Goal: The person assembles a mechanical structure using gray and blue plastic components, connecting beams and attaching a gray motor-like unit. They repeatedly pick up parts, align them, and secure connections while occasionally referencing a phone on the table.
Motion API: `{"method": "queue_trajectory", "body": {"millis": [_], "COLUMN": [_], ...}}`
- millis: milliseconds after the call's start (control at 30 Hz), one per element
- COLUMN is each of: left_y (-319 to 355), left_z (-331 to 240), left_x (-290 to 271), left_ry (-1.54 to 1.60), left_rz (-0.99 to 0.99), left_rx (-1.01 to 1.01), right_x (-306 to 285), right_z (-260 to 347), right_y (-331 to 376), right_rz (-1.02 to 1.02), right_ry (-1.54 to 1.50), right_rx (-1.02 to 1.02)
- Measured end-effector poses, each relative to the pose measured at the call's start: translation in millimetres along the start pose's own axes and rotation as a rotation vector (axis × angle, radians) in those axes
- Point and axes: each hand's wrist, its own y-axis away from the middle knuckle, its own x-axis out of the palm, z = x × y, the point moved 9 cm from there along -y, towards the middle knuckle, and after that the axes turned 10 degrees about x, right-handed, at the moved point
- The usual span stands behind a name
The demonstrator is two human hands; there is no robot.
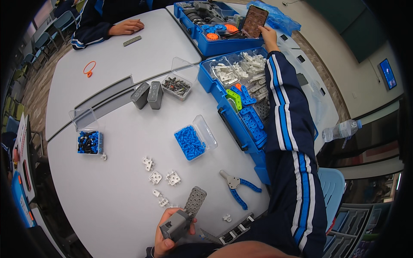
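Right at the table's near edge, the person's left hand [161, 238] has its fingers and thumb clamped around a grey block [177, 224], from which a grey perforated plate [195, 201] points up over the tabletop. To the right lies a dark assembly [238, 229] set with white pieces, partly hidden by the body. Small white connectors [173, 178] are scattered a little farther off, and pliers [234, 182] rest with their blue handles spread. Beyond stands an open clear box of blue pegs [190, 142]; over to the left, another clear box [89, 142] holds blue and black ones. Two dark-grey cases [155, 95] stand side by side, each with pale printing on its top. On the right, a blue bin [208, 81] is filled with white, grey, green and blue parts, and past the sleeve a plastic bottle [340, 131] carries a printed label. Farther still, the right hand [269, 38] has its fingers clamped on the edge of a phone [254, 20]. Across the table, another person's hand [127, 27] rests palm down. On the wall a screen [388, 73] glows blue, its characters too tiny to make out.
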Motion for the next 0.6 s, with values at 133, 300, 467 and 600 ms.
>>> {"method": "queue_trajectory", "body": {"millis": [133, 300, 467, 600], "left_y": [0.4, 2.4, 0.6, 0.8], "left_z": [1.5, 1.4, -0.6, 0.3], "left_x": [-1.1, -0.6, 0.9, 1.4], "left_ry": [0.005, 0.006, 0.021, -0.005], "left_rz": [0.004, -0.003, -0.009, -0.017], "left_rx": [-0.002, -0.014, 0.005, -0.006], "right_x": [-4.0, -6.2, -2.9, 0.6], "right_z": [1.3, 13.2, 22.0, 20.0], "right_y": [1.2, 5.0, -3.0, -6.1], "right_rz": [-0.060, -0.081, -0.112, -0.125], "right_ry": [0.132, 0.207, 0.444, 0.442], "right_rx": [0.040, 0.006, 0.038, 0.060]}}
